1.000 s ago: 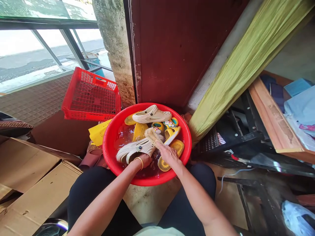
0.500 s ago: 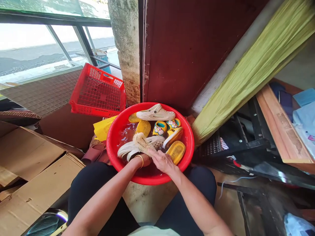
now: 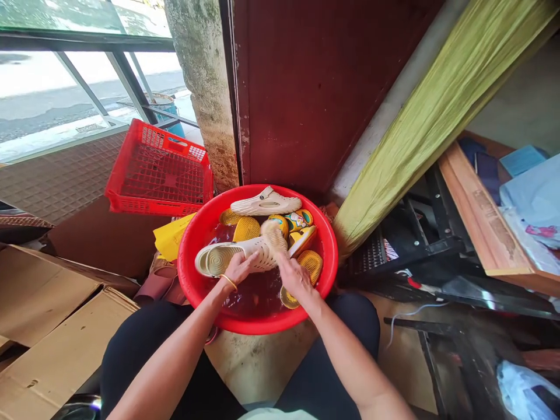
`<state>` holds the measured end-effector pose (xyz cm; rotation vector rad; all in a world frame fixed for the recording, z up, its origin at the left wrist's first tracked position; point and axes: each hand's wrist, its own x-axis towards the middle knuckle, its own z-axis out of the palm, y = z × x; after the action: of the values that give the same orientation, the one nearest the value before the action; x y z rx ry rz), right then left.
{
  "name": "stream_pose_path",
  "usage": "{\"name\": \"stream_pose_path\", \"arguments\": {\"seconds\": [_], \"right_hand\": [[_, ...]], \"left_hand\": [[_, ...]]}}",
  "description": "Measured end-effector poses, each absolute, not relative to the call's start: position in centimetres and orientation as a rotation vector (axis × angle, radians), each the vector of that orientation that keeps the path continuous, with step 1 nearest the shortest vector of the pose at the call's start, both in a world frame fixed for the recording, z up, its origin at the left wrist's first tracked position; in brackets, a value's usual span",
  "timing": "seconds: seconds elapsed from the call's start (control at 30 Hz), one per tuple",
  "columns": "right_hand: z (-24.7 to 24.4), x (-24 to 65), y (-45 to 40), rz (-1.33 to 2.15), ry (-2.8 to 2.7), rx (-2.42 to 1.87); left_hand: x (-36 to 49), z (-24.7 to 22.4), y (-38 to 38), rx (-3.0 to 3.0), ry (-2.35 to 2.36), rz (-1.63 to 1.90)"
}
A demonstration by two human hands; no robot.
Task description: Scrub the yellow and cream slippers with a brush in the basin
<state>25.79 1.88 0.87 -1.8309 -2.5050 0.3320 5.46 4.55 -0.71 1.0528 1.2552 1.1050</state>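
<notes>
My left hand (image 3: pixel 238 268) grips a cream clog (image 3: pixel 219 259) by its near side, the opening and insole facing up. In my right hand (image 3: pixel 297 277) is a scrubbing brush (image 3: pixel 275 238) with pale bristles, held against or right beside the clog's toe. Both are over a red basin (image 3: pixel 258 326) of murky water. Another cream clog (image 3: pixel 266 201) lies at the basin's far side. Around them sit yellow sandals with cartoon figures (image 3: pixel 299 219) and upturned yellow soles (image 3: pixel 247 228). A yellow sole (image 3: pixel 311 265) is partly behind my right hand.
A red plastic crate (image 3: pixel 161 175) stands behind the basin at left, near a yellow packet (image 3: pixel 171 236). Cardboard boxes (image 3: pixel 56 350) fill the left side. A dark red door (image 3: pixel 315 99) and a yellow-green curtain (image 3: pixel 420 140) border the back; a wooden table (image 3: pixel 494 216) stands at right.
My left hand has come up from behind the clog and now holds its near side. The clog has turned opening-up. The brush has shifted right, toward the toe, and the view has swung slightly.
</notes>
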Motion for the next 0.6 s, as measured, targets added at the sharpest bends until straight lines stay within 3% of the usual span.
{"name": "stream_pose_path", "arguments": {"seconds": [0.13, 0.3, 0.47, 0.6], "right_hand": [[0.9, 24.8, 0.9, 0.29, -2.605, -1.721], [1.9, 27.4, 4.1, 0.226, -2.323, -1.909], [1.2, 28.5, 4.4, 0.305, -2.201, -1.576], [0.2, 27.2, 1.2, 0.25, -2.409, -1.493]], "left_hand": [[4.7, -0.2, 5.2, 1.07, 1.414, 1.165], [4.1, -0.3, 5.6, 1.081, 1.477, 1.184], [3.1, -1.1, 5.9, 0.897, 1.451, 1.262], [2.4, -1.1, 6.3, 0.693, 1.395, 1.33]]}}
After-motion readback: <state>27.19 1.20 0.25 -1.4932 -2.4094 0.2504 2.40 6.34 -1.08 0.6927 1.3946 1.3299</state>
